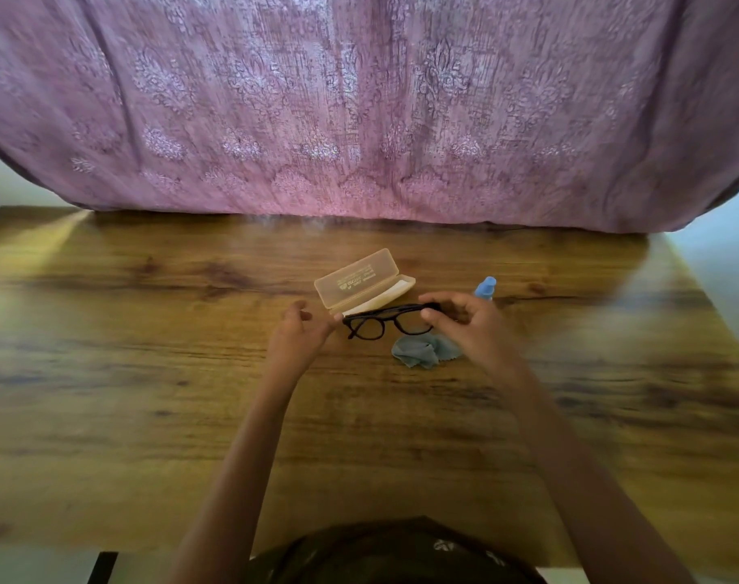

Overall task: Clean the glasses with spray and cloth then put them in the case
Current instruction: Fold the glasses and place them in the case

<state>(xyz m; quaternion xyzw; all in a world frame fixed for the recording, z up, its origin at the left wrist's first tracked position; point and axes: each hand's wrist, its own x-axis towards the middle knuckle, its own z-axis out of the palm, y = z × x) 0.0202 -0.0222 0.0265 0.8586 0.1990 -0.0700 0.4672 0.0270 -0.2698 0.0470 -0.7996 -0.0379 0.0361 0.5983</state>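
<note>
Black-framed glasses [380, 320] are held between both hands just above the wooden table [148, 373], in front of the case. My left hand [296, 339] pinches the left end of the frame and my right hand [464, 326] grips the right end. A translucent beige glasses case [361, 278] lies open right behind them, lid tilted up. The crumpled blue-grey cloth [422, 351] rests on the table under my right hand. A small blue spray bottle [485, 287] stands just behind my right hand, partly hidden by it.
A mauve patterned curtain [359, 111] hangs along the table's far edge. The table's right edge [696, 280] runs close to the bottle's side. Dark clothing [401, 554] shows at the near edge.
</note>
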